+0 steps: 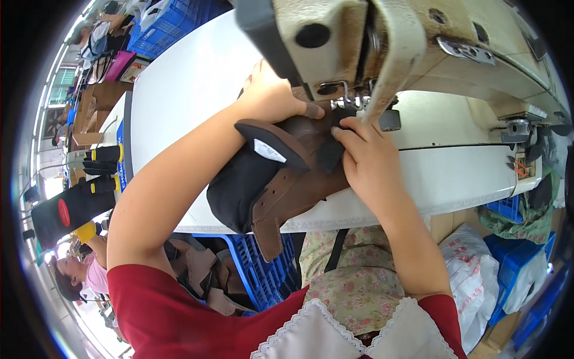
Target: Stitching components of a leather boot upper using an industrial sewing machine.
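A brown leather shoe upper [267, 206] with black lining and a white label lies on the white sewing table [188, 84], its front part under the presser area of an industrial sewing machine [406, 48]. My left hand [272, 93] grips the far left side of the upper, thumb on the leather close to the needle area; its other fingers are partly hidden. From the right, my right hand [373, 158] holds the upper with bent fingers by a black flap [329, 154], just beside the machine's foot. A punched brown strap [269, 239] hangs over the table's front edge.
Below the table a blue crate [257, 272] holds brown leather pieces. Stuffed white sacks [469, 269] and a blue bin [514, 269] stand at the right. Another blue crate [161, 27] is at the far left, and a person in pink [95, 272] sits further left.
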`<state>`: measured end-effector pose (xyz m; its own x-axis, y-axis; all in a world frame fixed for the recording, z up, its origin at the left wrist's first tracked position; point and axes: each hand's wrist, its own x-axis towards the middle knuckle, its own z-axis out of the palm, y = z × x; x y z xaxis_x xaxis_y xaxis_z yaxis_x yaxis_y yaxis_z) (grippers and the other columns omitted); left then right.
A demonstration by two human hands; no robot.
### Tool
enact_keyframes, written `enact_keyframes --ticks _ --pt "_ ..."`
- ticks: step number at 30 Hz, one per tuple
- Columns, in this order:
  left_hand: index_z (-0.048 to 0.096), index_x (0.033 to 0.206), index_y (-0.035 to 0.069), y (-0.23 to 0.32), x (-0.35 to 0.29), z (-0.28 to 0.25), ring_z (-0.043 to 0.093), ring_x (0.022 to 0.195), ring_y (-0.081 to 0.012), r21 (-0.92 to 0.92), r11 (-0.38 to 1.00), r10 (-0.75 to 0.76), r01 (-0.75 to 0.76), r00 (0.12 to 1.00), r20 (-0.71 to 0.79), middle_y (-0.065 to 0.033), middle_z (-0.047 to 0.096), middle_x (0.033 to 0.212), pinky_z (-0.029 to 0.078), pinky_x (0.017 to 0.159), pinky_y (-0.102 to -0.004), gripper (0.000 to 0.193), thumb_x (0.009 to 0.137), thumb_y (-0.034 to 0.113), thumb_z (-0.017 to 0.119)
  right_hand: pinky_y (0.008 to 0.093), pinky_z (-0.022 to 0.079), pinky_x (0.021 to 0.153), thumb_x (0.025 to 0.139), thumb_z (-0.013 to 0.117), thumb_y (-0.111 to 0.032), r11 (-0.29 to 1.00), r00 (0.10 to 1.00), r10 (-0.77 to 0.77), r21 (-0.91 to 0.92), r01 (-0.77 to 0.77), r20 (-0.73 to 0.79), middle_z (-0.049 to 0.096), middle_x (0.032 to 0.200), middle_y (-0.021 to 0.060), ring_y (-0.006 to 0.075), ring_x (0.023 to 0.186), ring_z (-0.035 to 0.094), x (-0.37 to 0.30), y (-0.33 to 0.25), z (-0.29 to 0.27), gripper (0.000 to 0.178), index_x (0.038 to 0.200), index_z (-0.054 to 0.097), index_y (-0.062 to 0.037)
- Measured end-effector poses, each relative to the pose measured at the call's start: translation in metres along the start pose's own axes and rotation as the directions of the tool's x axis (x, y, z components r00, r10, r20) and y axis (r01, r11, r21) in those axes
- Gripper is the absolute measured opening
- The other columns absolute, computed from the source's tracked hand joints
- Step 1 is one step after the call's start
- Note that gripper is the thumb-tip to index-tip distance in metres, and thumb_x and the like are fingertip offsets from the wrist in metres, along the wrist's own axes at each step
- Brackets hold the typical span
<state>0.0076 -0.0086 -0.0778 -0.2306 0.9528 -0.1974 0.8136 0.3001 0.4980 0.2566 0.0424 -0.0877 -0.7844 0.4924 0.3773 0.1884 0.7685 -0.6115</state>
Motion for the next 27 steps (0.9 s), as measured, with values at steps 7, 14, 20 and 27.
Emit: enact_keyframes --ticks 7,14,20,27 --pt "0.025 0.152 -0.001 0.021 -0.004 -0.012 0.024 0.145 -0.0438 0.093 0.978 -0.191 0.189 0.982 0.013 -0.0246 0.029 0.154 0.027 0.116 -0.0571 0.129 0.057 0.057 0.089 0.0426 0.05 0.086 0.078 0.063 0.001 0.997 0.999 -0.034 -0.073 0.034 -0.009 0.065 0.11 0.0078 0.0307 0.096 0.062 0.003 -0.001 -0.002 0.027 0.103 0.07 -0.0041" --pt "0.028 0.152 0.003 0.025 -0.006 -0.012 0.027 0.145 -0.043 0.052 0.968 -0.245 0.245 0.97 -0.011 -0.0247 0.028 0.156 0.029 0.115 -0.0573 0.125 0.057 0.056 0.089 0.0426 0.048 0.079 0.078 0.061 0.003 0.997 0.999 -0.032 -0.068 0.032 0.01 0.066 0.107 0.0083 0.0324 0.086 0.062 0.009 0.002 -0.003 0.027 0.103 0.069 -0.0035" --pt "0.034 0.151 0.006 0.029 -0.007 -0.01 0.027 0.145 -0.043 0.073 0.966 -0.244 0.248 0.968 -0.062 -0.0233 0.029 0.156 0.028 0.115 -0.0574 0.118 0.058 0.054 0.089 0.0424 0.048 0.08 0.078 0.062 0.003 0.996 0.999 -0.037 -0.078 0.038 0.016 0.066 0.105 0.0053 0.0308 0.087 0.063 0.012 0.004 -0.004 0.029 0.104 0.071 -0.0056" --pt "0.06 0.133 0.01 0.026 -0.005 -0.009 0.031 0.139 -0.041 0.048 0.998 0.055 -0.05 0.993 -0.101 -0.0207 0.043 0.145 0.026 0.115 -0.0528 0.086 0.062 0.05 0.087 0.0426 0.049 0.086 0.076 0.065 0.001 0.992 0.995 -0.104 -0.074 0.104 0.006 0.069 0.107 0.0027 0.0267 0.095 0.065 0.004 0.009 -0.006 0.027 0.1 0.073 -0.0075"
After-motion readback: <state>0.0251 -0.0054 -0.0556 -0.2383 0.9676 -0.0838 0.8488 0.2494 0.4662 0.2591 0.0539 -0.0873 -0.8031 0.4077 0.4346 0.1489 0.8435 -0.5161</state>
